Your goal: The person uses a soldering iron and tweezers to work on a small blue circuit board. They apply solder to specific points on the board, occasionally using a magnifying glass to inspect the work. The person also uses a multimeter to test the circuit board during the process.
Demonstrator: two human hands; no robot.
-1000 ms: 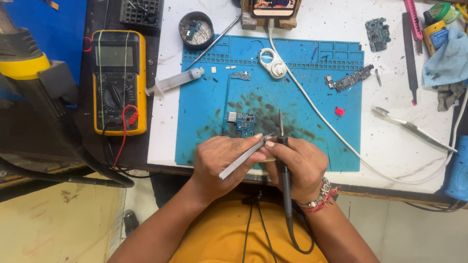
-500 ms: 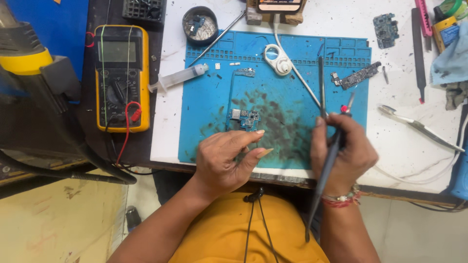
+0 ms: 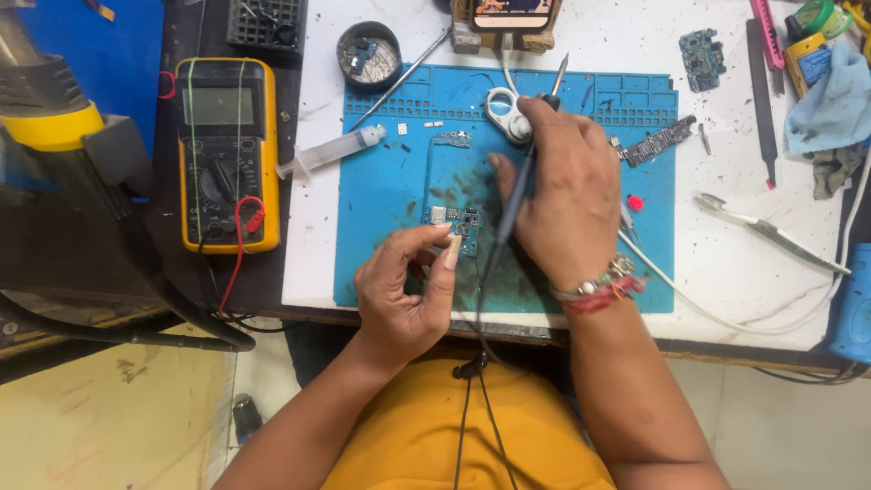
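The right hand (image 3: pixel 567 204) is wrapped around a dark soldering iron (image 3: pixel 524 168), fingers closed on its handle, with the metal tip pointing up and away toward the far edge of the blue mat (image 3: pixel 381 227) and the cord trailing down toward the person's yellow shirt. The left hand (image 3: pixel 404 290) sits just below and to the left, thumb and forefinger pressed together in a pinch — whether anything small lies between them cannot be told. Its fingertips rest right beside a small circuit board (image 3: pixel 458 220), which lies near the middle of the mat amid dark smudges. On the white worktop (image 3: pixel 726 263) a white cable loops from a coil near the top of the mat, and a second, narrower board (image 3: pixel 658 141) lies at the mat's right edge. To the left — off the mat — lie a syringe (image 3: pixel 331 152) and a yellow multimeter (image 3: pixel 227 154); tweezers (image 3: pixel 771 231) rest well to the right.
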